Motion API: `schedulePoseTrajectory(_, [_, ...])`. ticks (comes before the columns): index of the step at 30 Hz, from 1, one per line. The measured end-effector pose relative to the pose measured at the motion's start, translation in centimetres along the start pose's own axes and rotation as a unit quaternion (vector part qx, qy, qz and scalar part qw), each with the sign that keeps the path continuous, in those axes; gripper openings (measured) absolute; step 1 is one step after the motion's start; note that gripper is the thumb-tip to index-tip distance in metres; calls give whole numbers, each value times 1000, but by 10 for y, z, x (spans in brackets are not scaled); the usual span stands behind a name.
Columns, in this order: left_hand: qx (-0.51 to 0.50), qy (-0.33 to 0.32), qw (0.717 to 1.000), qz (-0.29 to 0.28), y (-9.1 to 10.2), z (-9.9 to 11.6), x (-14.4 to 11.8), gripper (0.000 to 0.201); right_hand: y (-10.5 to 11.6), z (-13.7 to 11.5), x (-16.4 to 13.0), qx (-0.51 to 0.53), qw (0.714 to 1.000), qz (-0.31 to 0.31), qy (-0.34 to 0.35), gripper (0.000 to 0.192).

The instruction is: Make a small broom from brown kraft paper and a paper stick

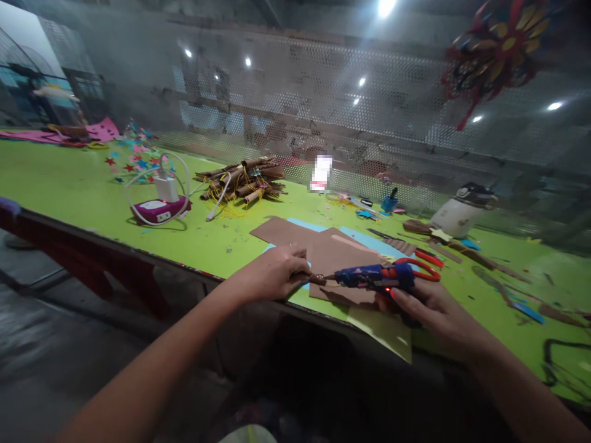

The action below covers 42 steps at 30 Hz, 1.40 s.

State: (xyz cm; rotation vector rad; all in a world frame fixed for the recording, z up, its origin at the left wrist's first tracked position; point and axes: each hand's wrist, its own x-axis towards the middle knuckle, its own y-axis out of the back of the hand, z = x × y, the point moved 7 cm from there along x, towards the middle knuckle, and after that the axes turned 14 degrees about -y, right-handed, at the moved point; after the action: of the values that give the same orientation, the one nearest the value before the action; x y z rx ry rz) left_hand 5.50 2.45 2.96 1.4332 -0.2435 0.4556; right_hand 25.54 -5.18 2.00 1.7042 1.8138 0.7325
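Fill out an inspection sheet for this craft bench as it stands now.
Surface: green table, scattered with scraps.
Job's things: blue glue gun, red light on, nozzle over brown card; blue sheet beneath.
Clutter: red scissors, rolled brown sticks, paper stars, white jug.
Grippers: right hand grips the gun; left hand pinches at its nozzle.
Cables: white cable looped around a charger; dark cord far right.
Surroundings: perforated mesh screen, hanging paper ornament.

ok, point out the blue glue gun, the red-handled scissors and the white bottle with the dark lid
blue glue gun [369,276], head view, middle of its barrel
red-handled scissors [427,266], head view, on the handle loop
white bottle with the dark lid [457,216], head view, on its white body
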Motion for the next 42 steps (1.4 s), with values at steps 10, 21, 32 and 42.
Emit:
schedulePoseTrajectory(10, [-8, 2, 1000, 7, 0, 1, -1, 23, -5, -4, 3, -32, 999, 5, 27, 32])
schedulePoseTrajectory(21, [-12, -15, 1000, 22, 1, 0, 0, 19, -7, -10, -9, -109, 991, 40, 72, 30])
schedulePoseTrajectory(32, [-17, -20, 999, 24, 1, 1, 0, 20, -7, -10, -3, -102, 992, 20, 68, 31])
schedulePoseTrajectory(42, [-16, -12, 1000, 15, 0, 0, -1, 21, -3, -7, -6, -84, 994, 42, 56, 27])
